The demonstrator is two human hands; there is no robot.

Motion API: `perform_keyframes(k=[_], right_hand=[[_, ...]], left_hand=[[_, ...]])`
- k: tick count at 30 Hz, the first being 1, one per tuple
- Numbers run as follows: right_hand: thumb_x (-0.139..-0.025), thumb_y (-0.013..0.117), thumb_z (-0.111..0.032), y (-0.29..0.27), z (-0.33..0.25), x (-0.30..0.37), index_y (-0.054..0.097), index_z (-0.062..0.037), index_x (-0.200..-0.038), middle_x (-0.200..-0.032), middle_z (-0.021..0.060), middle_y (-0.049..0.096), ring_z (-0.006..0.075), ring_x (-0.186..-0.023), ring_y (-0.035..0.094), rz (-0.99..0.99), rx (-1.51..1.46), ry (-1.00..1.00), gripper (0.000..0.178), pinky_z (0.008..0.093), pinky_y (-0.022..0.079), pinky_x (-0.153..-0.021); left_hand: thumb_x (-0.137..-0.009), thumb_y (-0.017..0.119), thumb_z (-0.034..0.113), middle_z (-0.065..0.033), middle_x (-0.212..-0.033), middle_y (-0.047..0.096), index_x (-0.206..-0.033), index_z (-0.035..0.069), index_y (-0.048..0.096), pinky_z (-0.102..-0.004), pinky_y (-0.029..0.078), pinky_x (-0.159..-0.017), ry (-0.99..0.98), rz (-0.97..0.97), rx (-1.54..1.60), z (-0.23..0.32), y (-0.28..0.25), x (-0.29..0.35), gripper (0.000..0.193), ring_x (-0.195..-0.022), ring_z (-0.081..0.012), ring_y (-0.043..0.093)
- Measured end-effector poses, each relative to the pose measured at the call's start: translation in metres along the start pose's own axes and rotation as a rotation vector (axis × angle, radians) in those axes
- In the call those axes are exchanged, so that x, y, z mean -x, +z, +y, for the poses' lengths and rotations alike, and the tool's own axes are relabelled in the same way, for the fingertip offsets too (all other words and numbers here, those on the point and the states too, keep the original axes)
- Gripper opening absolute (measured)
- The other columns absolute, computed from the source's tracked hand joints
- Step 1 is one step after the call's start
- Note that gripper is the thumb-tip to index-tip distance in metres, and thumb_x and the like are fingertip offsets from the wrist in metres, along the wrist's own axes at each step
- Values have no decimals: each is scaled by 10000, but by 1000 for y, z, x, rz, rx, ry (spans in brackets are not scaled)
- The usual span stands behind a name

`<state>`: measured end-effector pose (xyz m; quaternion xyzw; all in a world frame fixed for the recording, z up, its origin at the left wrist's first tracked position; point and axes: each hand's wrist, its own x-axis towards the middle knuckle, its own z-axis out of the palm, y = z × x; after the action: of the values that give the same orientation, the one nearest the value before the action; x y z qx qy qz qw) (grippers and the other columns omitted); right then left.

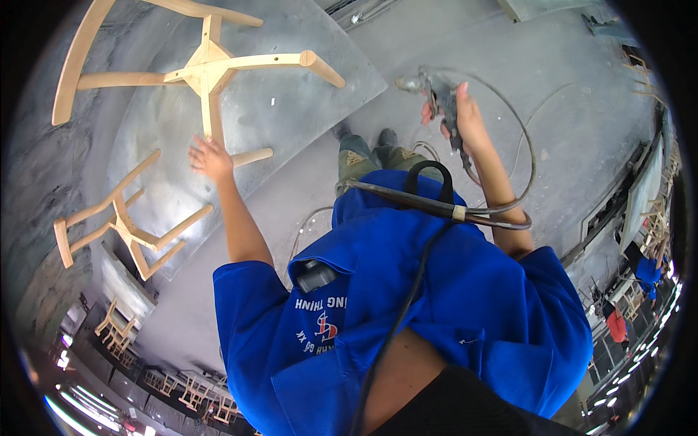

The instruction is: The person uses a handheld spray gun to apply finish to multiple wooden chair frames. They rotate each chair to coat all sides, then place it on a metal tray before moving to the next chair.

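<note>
In my right hand [467,120] is a dark spray gun [445,109], its metal nozzle end pointing left and a hose running from its grip. The fingers wrap round the grip, slightly blurred. My left hand [211,158] is over the metal table, fingers spread, at the near end of a pale wooden chair frame [206,69]. Whether it touches the wood I cannot tell. This frame has a cross-shaped middle and curved legs. A second, similar wooden chair frame [127,229] sits to the lower left of that hand.
The grey metal table [291,131] ends in a corner at its right. Hose [525,156] loops past my right forearm and across my waist; more hose lies on the grey floor [407,43]. Several wooden frames [195,392] stand far behind. Other people [647,272] are at the far right.
</note>
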<state>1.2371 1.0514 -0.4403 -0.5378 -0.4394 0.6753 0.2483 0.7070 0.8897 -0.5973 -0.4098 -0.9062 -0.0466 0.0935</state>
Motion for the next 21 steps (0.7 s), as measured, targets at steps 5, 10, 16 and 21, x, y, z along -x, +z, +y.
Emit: perform_keyframes(k=[5,10,16,21], right_hand=[[-990,199,-765,-7,-23,-37,649,-21,-1145,-815,66,679,143,-682,644,-114,-336,-174,883,249,381,-440],[-981,193,-778,-40,38,-109,643,-19,-1123,-762,52,641,142,-666,631,-31,-243,105,894,237,355,-422],[-953,307,-799,-69,145,-140,660,-51,-1006,-693,40,626,140,-568,613,188,-192,312,829,262,353,-422],[-947,499,-718,-57,148,-99,672,-69,-936,-630,15,608,136,-508,592,322,21,291,672,272,347,-402]], left_hand=[[-1047,502,379,-232,-1222,662,-1341,-15,590,-442,412,-1086,336,-306,749,88,-8,123,501,-1211,-371,594],[-1086,294,549,-150,-953,726,-1069,-37,723,-353,488,-911,-291,-1234,1106,140,-45,281,726,-950,-235,660],[-1048,425,569,-61,-785,640,-882,-6,658,-319,453,-716,-213,-1027,1069,108,-109,318,642,-765,-151,567],[-946,653,489,-34,-755,608,-893,12,639,-304,454,-689,-124,-781,1062,113,-141,304,481,-746,-127,548]])
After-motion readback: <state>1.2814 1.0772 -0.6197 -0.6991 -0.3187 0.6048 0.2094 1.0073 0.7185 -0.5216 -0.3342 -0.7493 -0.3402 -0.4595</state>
